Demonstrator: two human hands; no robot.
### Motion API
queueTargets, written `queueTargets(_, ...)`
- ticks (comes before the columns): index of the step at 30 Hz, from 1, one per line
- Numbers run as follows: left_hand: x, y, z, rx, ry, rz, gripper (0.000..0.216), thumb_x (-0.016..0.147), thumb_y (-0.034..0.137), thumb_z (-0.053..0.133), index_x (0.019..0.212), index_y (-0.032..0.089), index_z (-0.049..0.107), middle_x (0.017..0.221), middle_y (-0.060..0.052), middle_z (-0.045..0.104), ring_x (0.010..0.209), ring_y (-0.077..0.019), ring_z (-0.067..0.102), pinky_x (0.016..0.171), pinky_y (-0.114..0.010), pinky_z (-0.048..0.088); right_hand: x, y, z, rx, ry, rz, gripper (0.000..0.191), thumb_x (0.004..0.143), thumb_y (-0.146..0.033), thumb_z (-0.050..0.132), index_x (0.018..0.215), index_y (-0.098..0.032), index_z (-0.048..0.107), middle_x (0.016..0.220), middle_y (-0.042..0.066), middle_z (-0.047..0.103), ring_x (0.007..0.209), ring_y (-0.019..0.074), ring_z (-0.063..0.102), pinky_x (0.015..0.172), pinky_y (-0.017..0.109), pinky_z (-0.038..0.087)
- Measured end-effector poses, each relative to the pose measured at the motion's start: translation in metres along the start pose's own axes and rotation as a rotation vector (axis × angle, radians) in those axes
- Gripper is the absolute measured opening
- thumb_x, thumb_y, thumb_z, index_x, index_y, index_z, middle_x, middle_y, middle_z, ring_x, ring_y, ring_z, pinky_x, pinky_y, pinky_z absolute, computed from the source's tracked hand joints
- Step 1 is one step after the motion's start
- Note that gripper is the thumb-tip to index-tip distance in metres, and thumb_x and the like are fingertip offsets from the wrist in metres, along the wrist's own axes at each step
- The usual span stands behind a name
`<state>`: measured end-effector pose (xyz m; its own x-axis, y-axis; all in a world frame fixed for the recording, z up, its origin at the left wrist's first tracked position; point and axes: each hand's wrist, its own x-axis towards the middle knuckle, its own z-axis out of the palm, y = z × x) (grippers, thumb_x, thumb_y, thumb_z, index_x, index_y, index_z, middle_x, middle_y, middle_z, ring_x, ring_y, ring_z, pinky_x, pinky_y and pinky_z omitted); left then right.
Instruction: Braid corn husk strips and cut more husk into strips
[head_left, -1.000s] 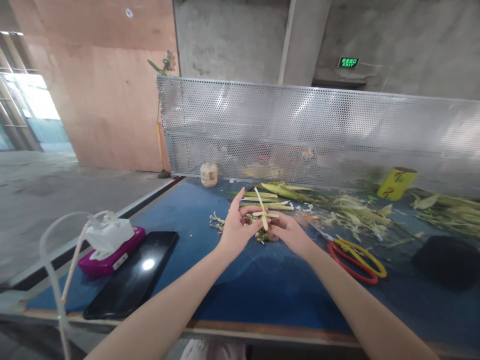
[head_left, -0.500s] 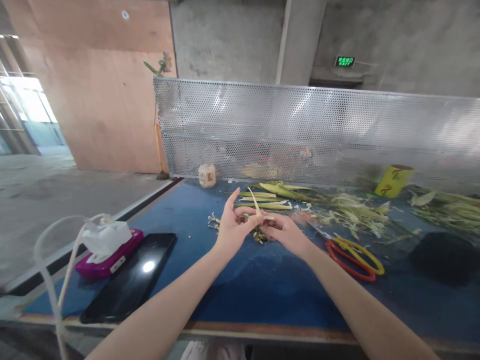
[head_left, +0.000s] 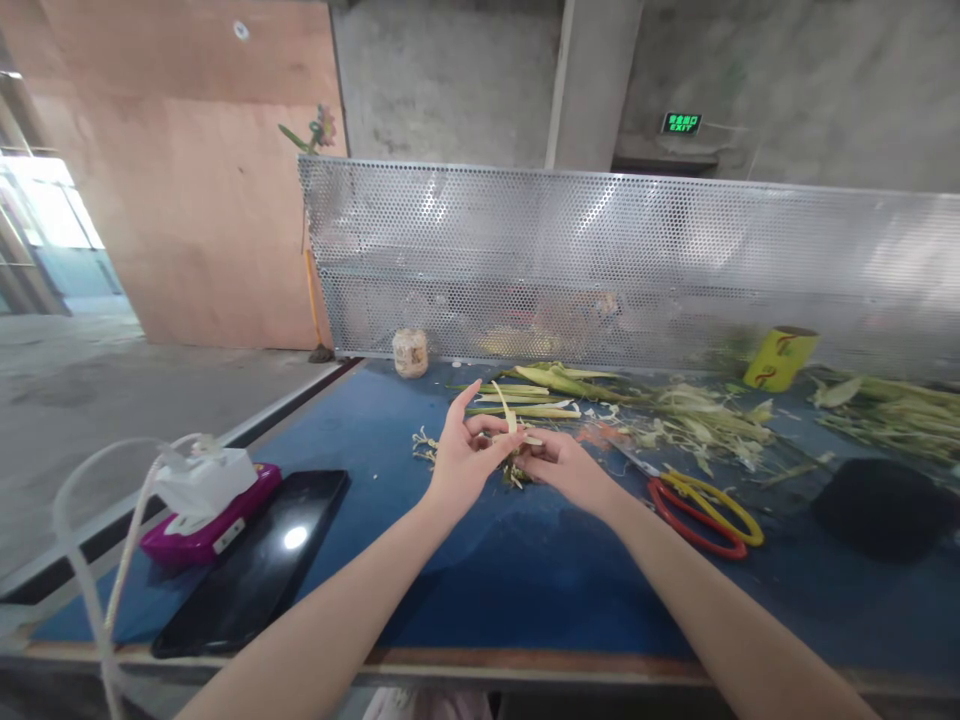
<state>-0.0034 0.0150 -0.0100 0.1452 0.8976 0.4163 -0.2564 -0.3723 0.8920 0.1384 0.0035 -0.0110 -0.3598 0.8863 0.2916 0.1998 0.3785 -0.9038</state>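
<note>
Both my hands meet over the blue tabletop [head_left: 525,580]. My left hand [head_left: 459,462] pinches a small piece of crossed pale leaf strips [head_left: 511,424] with thumb and forefinger, its other fingers raised. My right hand [head_left: 561,466] grips the same piece from the right, fingers curled round it. Under the hands lies a small heap of leaf scraps [head_left: 514,472].
Long green leaves and trimmings [head_left: 645,405] lie behind the hands. Red and yellow scissors [head_left: 701,505] rest to the right, beside a black object [head_left: 881,510]. A phone [head_left: 255,560], a purple box with tissue [head_left: 202,500], a jar [head_left: 410,352], a yellow cup [head_left: 778,358] and a perforated metal screen [head_left: 600,260] surround the space.
The strip piece has been folded down lower between my fingers and its upright end is shorter. Both hands stayed in place; the view drifted slightly.
</note>
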Motion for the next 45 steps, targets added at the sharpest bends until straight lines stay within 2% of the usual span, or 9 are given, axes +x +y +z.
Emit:
queueTargets(8, 0.000, 0.001, -0.001, -0.001, -0.004, -0.001, 0.075, 0.062, 0.024, 0.070, 0.126, 0.017, 0.031, 0.071, 0.001, 0.062, 0.067, -0.0132, 0.061, 0.062, -0.025, 0.047, 0.001, 0.005, 0.000, 0.011, -0.010, -0.011, 0.019, 0.072, -0.026, 0.055, 0.087, -0.015, 0.057, 0.064, -0.003, 0.046, 0.055, 0.0076, 0.038, 0.051, 0.022, 0.032)
queueTargets(15, 0.000, 0.002, 0.001, 0.009, -0.011, -0.010, 0.071, 0.063, 0.023, 0.069, 0.123, 0.015, 0.032, 0.070, 0.001, 0.062, 0.068, -0.0125, 0.060, 0.065, -0.026, 0.047, 0.001, 0.003, 0.001, 0.007, -0.010, -0.006, 0.023, 0.072, -0.026, 0.054, 0.091, -0.015, 0.059, 0.070, -0.001, 0.051, 0.060, 0.0098, 0.042, 0.058, 0.024, 0.036)
queueTargets(22, 0.000, 0.002, 0.001, -0.006, -0.008, -0.022, 0.069, 0.061, 0.023, 0.070, 0.120, 0.015, 0.035, 0.070, 0.002, 0.062, 0.066, -0.0120, 0.061, 0.067, -0.026, 0.048, 0.001, 0.006, 0.000, -0.047, -0.002, -0.010, 0.024, 0.072, -0.024, 0.053, 0.094, -0.017, 0.061, 0.061, -0.003, 0.044, 0.056, 0.0091, 0.038, 0.054, 0.023, 0.033)
queueTargets(25, 0.001, 0.001, 0.000, -0.001, -0.009, -0.027, 0.069, 0.060, 0.024, 0.071, 0.120, 0.016, 0.036, 0.071, 0.002, 0.063, 0.067, -0.0132, 0.062, 0.068, -0.028, 0.049, 0.002, 0.009, -0.001, -0.037, -0.008, -0.039, 0.026, 0.073, -0.023, 0.052, 0.096, -0.019, 0.061, 0.063, -0.003, 0.046, 0.056, 0.0099, 0.040, 0.055, 0.024, 0.035)
queueTargets(34, 0.005, 0.006, 0.004, 0.075, 0.056, -0.026, 0.071, 0.055, 0.026, 0.075, 0.117, 0.018, 0.042, 0.064, 0.004, 0.064, 0.064, -0.0131, 0.062, 0.061, -0.024, 0.050, -0.001, 0.002, -0.005, -0.135, 0.036, -0.107, 0.016, 0.074, -0.025, 0.051, 0.087, -0.024, 0.060, 0.063, -0.003, 0.048, 0.057, 0.0106, 0.046, 0.054, 0.024, 0.037)
queueTargets(37, 0.007, 0.008, 0.005, 0.095, 0.125, -0.043, 0.066, 0.058, 0.023, 0.074, 0.117, 0.020, 0.045, 0.063, 0.006, 0.063, 0.067, -0.0099, 0.061, 0.057, -0.016, 0.045, -0.003, -0.004, -0.023, -0.264, 0.044, -0.089, 0.030, 0.078, -0.023, 0.046, 0.106, -0.025, 0.055, 0.077, -0.001, 0.057, 0.066, 0.0116, 0.053, 0.058, 0.022, 0.040)
queueTargets(39, 0.010, 0.008, 0.005, 0.083, 0.187, -0.032, 0.067, 0.053, 0.024, 0.077, 0.114, 0.021, 0.049, 0.058, 0.007, 0.062, 0.066, -0.0101, 0.059, 0.051, -0.015, 0.041, -0.004, -0.009, -0.047, -0.450, 0.063, -0.047, 0.038, 0.079, -0.020, 0.044, 0.117, -0.024, 0.049, 0.091, 0.001, 0.061, 0.074, 0.0134, 0.056, 0.061, 0.023, 0.041)
queueTargets(43, 0.015, 0.007, 0.005, 0.084, 0.235, -0.016, 0.067, 0.049, 0.021, 0.079, 0.111, 0.021, 0.052, 0.056, 0.007, 0.061, 0.068, -0.0121, 0.059, 0.050, -0.016, 0.039, -0.005, -0.007, -0.118, -0.965, 0.070, 0.173, 0.044, 0.071, -0.002, 0.044, 0.110, -0.020, 0.056, 0.099, 0.005, 0.064, 0.080, 0.0162, 0.058, 0.067, 0.026, 0.040)
queueTargets(45, 0.016, 0.006, 0.006, 0.100, 0.234, -0.028, 0.067, 0.049, 0.019, 0.078, 0.111, 0.022, 0.053, 0.054, 0.007, 0.060, 0.064, -0.0115, 0.057, 0.048, -0.016, 0.038, -0.007, 0.002, -0.155, -1.215, 0.075, 0.312, 0.042, 0.071, -0.001, 0.045, 0.106, -0.021, 0.059, 0.102, 0.005, 0.063, 0.085, 0.0175, 0.057, 0.068, 0.026, 0.039)
